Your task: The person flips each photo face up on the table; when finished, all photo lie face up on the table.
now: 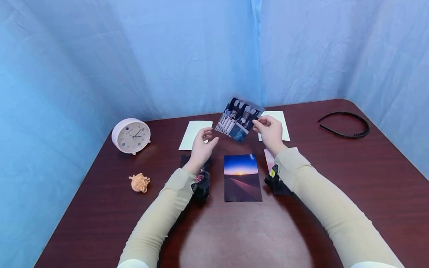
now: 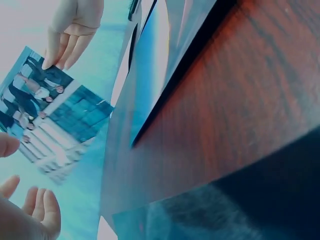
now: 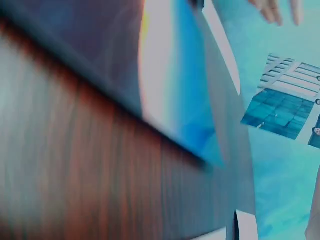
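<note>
My right hand (image 1: 270, 134) pinches the right edge of a photo (image 1: 236, 120) and holds it up, tilted, above the table. Several people in front of a building with steps show on it in the left wrist view. Close to the photo's left edge is my left hand (image 1: 201, 149), its thumb and fingers spread apart with a gap to the print. A sunset photo (image 1: 242, 180) of a road lies flat below and between both hands. Under my left wrist lies a dark photo (image 1: 185, 160), partly covered. Another print (image 1: 269, 159), pinkish at its upper end, is mostly hidden by my right forearm.
Two white sheets (image 1: 191, 131) (image 1: 280, 121) lie near the table's back edge, one behind each hand. On the left stand a round white clock (image 1: 134, 136) and an orange hair tie (image 1: 139, 182). A black headband (image 1: 350, 134) rests at the far right. Blue curtains (image 1: 187, 56) hang behind.
</note>
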A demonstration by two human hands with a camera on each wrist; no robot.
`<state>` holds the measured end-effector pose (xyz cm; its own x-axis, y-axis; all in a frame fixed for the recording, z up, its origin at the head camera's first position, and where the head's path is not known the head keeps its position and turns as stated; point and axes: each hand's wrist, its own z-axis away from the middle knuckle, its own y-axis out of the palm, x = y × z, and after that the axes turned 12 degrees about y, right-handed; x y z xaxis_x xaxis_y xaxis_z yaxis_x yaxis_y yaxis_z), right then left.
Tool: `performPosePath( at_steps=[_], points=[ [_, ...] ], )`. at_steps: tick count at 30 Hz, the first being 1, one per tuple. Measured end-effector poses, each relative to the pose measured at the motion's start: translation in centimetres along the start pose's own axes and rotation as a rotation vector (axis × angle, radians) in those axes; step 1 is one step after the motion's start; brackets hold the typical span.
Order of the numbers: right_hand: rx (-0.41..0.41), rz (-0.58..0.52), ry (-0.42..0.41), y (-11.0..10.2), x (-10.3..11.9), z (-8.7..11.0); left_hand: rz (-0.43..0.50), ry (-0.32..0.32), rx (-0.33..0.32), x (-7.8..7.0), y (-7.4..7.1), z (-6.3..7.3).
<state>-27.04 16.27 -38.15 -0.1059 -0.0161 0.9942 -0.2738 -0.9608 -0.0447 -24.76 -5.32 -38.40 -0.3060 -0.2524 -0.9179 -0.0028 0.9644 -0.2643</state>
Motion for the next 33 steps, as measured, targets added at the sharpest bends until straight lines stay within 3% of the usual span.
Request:
performPosePath(
  at_steps=[5,12,18,29,33],
  points=[
    [0.035,-0.217,0.093,0.4,0.3,0.7,0.065,-0.051,-0.086,0.2,0.2,0.2],
    [0.092,-0.419,0.12,1.2,0.1,1.5,0.17,-0.066,-0.178,0.2,1.2,0.2],
    [0.108,-0.474,0.141,2.1,0.0,2.1,0.292,-0.082,-0.271,-0.1,2.0,0.2],
    [0.159,-0.503,0.207,3.1,0.2,3.2,0.294,-0.038,-0.401,-0.3,1.9,0.1],
    [0.187,-0.525,0.206,3.0,0.0,3.3,0.312,-0.027,-0.404,-0.3,1.7,0.2]
  ],
)
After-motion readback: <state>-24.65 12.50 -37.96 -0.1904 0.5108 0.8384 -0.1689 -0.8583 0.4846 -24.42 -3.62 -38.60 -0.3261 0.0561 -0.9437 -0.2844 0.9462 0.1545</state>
